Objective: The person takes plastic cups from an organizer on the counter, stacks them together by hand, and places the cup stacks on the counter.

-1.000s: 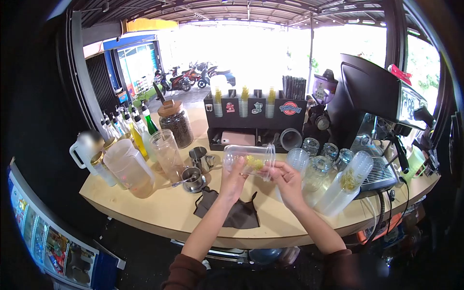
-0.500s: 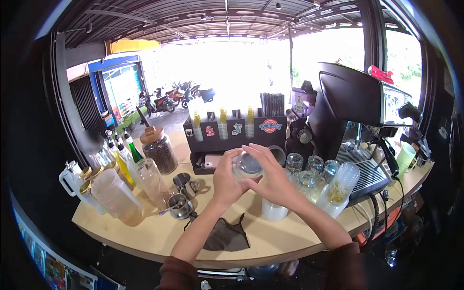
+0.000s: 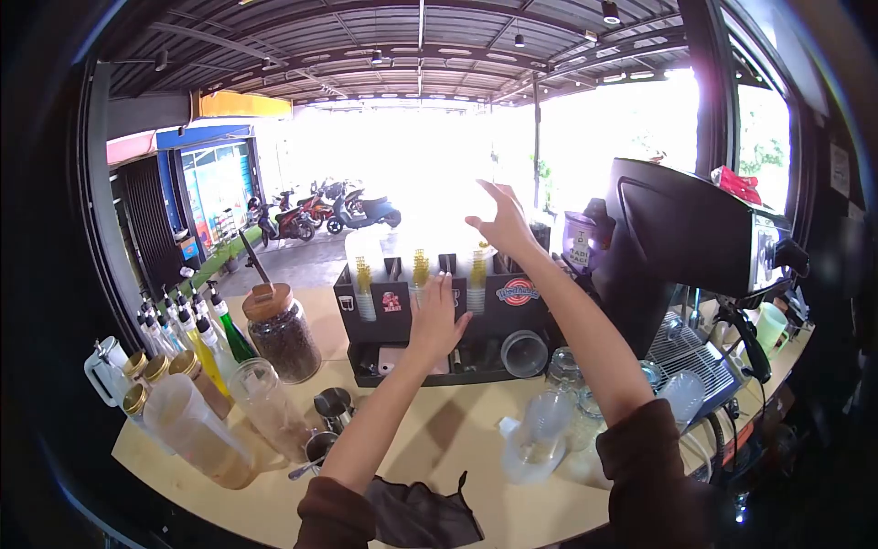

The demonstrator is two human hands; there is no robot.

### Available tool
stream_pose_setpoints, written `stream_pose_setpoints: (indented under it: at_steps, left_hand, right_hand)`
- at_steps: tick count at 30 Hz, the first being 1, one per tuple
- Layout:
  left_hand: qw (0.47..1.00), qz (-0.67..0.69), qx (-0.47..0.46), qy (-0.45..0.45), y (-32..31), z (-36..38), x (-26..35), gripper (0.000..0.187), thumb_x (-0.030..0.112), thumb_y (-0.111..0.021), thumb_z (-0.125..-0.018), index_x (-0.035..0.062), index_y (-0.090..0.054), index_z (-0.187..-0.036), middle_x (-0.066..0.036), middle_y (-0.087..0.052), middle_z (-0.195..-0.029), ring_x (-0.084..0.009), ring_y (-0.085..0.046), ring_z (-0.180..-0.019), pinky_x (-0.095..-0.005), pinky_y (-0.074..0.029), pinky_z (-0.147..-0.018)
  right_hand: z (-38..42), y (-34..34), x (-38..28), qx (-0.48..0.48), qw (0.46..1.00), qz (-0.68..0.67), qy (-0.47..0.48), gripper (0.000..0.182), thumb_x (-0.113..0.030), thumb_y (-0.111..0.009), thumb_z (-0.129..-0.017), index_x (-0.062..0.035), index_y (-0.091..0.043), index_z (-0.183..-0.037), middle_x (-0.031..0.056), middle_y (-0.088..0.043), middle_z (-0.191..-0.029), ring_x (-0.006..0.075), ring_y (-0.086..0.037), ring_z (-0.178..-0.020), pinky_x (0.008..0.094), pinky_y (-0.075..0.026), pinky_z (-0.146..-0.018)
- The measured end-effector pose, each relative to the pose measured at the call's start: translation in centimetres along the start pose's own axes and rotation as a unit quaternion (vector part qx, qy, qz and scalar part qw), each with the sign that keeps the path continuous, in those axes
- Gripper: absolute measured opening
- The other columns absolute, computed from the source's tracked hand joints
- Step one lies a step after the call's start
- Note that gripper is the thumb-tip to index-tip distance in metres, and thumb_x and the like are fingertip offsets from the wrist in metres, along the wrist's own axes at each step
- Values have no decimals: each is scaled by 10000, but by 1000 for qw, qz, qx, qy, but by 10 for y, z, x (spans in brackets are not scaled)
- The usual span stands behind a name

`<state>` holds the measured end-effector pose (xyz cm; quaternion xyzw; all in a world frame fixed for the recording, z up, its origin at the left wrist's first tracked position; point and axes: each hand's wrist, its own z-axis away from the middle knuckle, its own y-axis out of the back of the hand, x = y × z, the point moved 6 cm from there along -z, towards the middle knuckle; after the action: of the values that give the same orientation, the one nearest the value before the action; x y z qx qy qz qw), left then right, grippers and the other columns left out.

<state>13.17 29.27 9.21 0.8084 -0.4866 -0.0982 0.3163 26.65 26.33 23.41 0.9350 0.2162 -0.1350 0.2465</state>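
A black cup organiser (image 3: 412, 331) with stickers on its front stands at the back of the counter. Clear cups with yellow print rise from it in stacks, among them a left stack (image 3: 365, 291), a middle stack (image 3: 421, 267) and a right stack (image 3: 477, 284). My left hand (image 3: 435, 320) is in front of the organiser, fingers stretched upward and holding nothing. Reaching higher, my right hand (image 3: 506, 222) is above the right stack with thumb and fingers apart. Bright glare behind it hides fine detail, and I see nothing in its grasp.
At left are a jar of dark beans (image 3: 285, 339), pump bottles (image 3: 219, 316), a plastic pitcher (image 3: 197, 435) and small metal pitchers (image 3: 334, 407). Clear containers (image 3: 540, 439) and a coffee machine (image 3: 681, 238) stand right. A dark cloth (image 3: 421, 512) lies at the front edge.
Both hands have let go of the clear round container they held together. My right hand has moved up to the cup stacks, my left to the organiser's front. The camera has tilted.
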Motion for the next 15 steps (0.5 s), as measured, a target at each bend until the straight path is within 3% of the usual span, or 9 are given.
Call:
stream_pose_setpoints:
  at_steps: [2, 11, 13, 15]
  left_hand:
    - [997, -69, -23, -17, -6, -1, -1, 741, 323, -671, -765, -17, -325, -1326, -155, -373, -1332, -299, -311, -1292, -535, -253, -1028]
    - [997, -59, -11, -37, -1, 2, -2, 836, 419, -701, -709, 15, -330, -1340, -125, -378, -1342, -303, -322, -1279, -484, -263, -1019]
    - [997, -62, -16, -36, -2, 3, -3, 849, 419, -708, -700, 12, -328, -1341, -126, -379, -1340, -303, -323, -1278, -477, -266, -1018]
    - [997, -63, -18, -36, -4, 2, -2, 862, 419, -715, -691, 8, -326, -1341, -127, -380, -1337, -303, -325, -1276, -471, -268, -1016]
  right_hand:
    - [-13, -12, 15, -1, 1000, -6, -8, 602, -185, -731, -724, -64, -493, -1263, 210, -497, -1204, 337, -463, -1160, 401, -370, -989]
    - [-21, -58, 49, -108, 984, 139, -24, 617, -334, -760, -665, -17, -587, -1166, 255, -556, -1137, 352, -500, -1114, 411, -397, -963]
    - [-14, -64, 62, -162, 972, 142, -95, 644, -389, -727, -677, -69, -561, -1211, 228, -457, -1279, 359, -423, -1206, 445, -384, -987]
    - [-7, -64, 63, -149, 972, 156, -89, 647, -400, -723, -680, -75, -559, -1215, 231, -451, -1278, 363, -430, -1200, 444, -388, -984]
